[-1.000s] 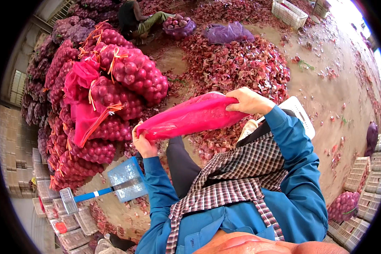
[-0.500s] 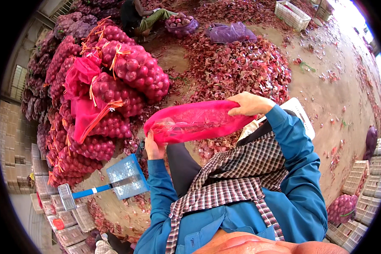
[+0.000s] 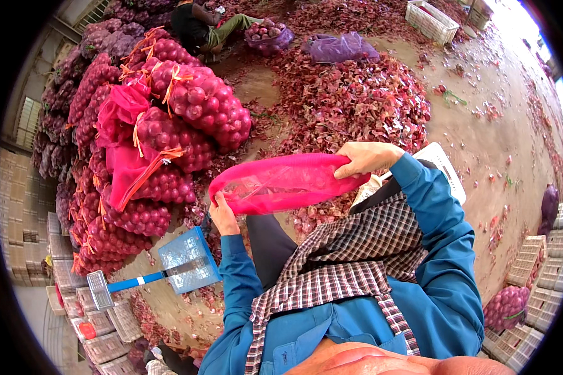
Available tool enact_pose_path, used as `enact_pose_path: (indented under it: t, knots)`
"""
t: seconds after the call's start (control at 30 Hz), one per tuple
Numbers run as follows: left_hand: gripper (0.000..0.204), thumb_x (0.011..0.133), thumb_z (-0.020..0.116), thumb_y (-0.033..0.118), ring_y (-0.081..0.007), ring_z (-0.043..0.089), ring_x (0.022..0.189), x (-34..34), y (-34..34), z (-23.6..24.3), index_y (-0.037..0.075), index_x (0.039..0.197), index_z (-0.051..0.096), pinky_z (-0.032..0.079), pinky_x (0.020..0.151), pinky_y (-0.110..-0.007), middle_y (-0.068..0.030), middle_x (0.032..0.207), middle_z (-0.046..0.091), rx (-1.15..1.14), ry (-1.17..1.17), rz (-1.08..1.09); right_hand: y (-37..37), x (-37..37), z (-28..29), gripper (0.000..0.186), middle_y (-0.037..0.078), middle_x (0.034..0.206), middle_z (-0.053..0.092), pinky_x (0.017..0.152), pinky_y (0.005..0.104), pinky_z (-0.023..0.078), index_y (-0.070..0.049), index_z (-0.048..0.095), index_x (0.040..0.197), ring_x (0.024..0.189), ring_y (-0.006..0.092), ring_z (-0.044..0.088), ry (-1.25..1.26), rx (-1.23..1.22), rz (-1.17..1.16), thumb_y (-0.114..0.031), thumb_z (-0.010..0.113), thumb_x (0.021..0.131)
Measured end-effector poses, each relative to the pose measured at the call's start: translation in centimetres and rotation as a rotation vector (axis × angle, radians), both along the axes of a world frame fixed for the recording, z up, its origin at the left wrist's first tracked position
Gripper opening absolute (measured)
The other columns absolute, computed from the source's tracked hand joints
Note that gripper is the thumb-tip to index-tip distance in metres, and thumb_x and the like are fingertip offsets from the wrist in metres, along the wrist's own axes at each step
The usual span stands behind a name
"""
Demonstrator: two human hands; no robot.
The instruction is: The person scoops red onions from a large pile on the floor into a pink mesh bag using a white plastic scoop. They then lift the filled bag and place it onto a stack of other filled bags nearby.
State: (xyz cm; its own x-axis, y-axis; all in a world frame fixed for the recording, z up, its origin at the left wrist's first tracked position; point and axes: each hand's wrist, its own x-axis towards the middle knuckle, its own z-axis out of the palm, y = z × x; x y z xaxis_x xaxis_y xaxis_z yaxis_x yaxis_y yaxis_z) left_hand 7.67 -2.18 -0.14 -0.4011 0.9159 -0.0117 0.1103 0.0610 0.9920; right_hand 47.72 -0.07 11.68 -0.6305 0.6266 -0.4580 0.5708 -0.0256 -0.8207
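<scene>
A bright pink mesh bag is stretched between my two hands in front of my lap, its mouth spread into a long oval. My left hand pinches the rim at the left end, with the thumb over the edge. At the other end my right hand is closed round the rim, its fingers partly hidden by the mesh. Through the mouth I see only thin, pale see-through material. A checked apron covers my lap just below the bag.
Full mesh sacks of red onions are piled at left. A blue platform scale stands near my left forearm. Ahead lies a heap of onion skins with a purple mesh bag on it. A person sits beyond, by an onion-filled purple sack.
The bag has shifted slightly left and its mouth looks a little wider. Both hands keep their hold on the rim. The seated person at the back has leaned and moved an arm.
</scene>
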Motion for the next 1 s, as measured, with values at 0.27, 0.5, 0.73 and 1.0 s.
enact_pose_path:
  t: [0.27,0.5,0.73,1.0]
  knots:
    - [0.038,0.096,0.054,0.036,-0.0157,0.06,0.086,-0.8,-0.3,-2.4,0.0,0.097,0.065,0.049,0.076,-0.031,-0.0078,0.093,0.067,-0.141,-0.153,-0.055,-0.5,-0.1,-1.9,0.038,0.023,0.092,0.064,0.084,0.0442,0.046,0.004,0.064,0.095,0.092,0.0375,0.06,-0.242,0.578,-0.307,-0.032,0.065,0.082]
    - [0.024,0.093,0.059,0.018,-0.0173,0.064,0.087,0.3,-0.5,-1.4,0.002,0.111,0.06,0.055,0.072,-0.03,-0.0059,0.101,0.066,-0.069,-0.503,-0.045,-0.3,0.4,-3.4,0.036,0.019,0.1,0.055,0.089,0.0406,0.042,0.002,0.06,0.106,0.103,0.0342,0.052,-0.299,0.62,-0.312,-0.025,0.063,0.082]
    - [0.017,0.092,0.058,0.009,-0.0177,0.062,0.091,0.4,-0.5,-1.2,0.004,0.108,0.056,0.054,0.074,-0.029,-0.0059,0.103,0.062,0.134,-0.457,0.116,-0.2,0.2,-3.9,0.032,0.018,0.103,0.053,0.089,0.0414,0.042,0.003,0.058,0.103,0.1,0.0341,0.053,-0.116,0.724,-0.321,-0.024,0.061,0.085]
    - [0.022,0.091,0.062,0.011,-0.0136,0.057,0.09,1.3,-1.3,-0.3,-0.001,0.109,0.061,0.046,0.081,-0.026,-0.0053,0.1,0.062,0.27,0.355,0.082,-0.1,-0.1,-1.8,0.033,0.022,0.078,0.058,0.072,0.0453,0.044,0.001,0.057,0.093,0.079,0.0406,0.057,-0.1,0.676,-0.366,-0.032,0.055,0.092]
